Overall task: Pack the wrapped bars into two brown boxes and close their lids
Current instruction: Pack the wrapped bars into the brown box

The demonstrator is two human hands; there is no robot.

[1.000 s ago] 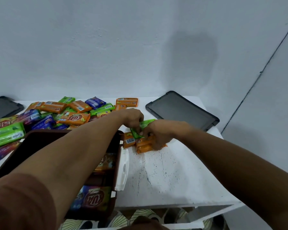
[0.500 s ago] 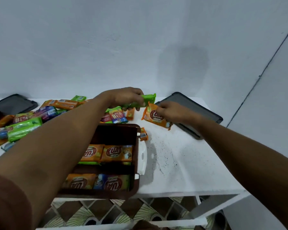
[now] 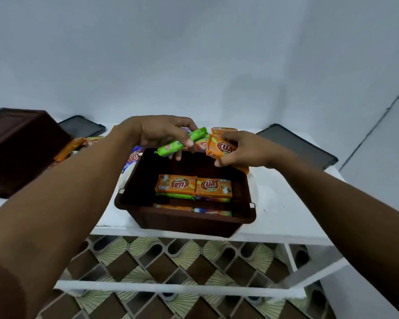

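An open brown box (image 3: 184, 221) stands at the front edge of the white table (image 3: 283, 215). Inside it lie several wrapped bars, two orange ones (image 3: 192, 186) on top. My left hand (image 3: 157, 132) grips a green wrapped bar (image 3: 182, 145) above the box's far rim. My right hand (image 3: 242, 149) holds an orange wrapped bar (image 3: 220, 148) over the far right corner. A second brown box (image 3: 21, 148) stands tilted at the left. More loose bars (image 3: 78, 143) lie behind my left arm, mostly hidden.
Two dark lids lie flat on the table, one at the back left (image 3: 81, 127), one at the back right (image 3: 297, 146). A white wall rises right behind the table. Patterned floor tiles (image 3: 171, 261) show under the table's front rail.
Both hands have carried their bars from beyond the box to above its far rim. The view has tilted down and the second brown box now shows at the left.
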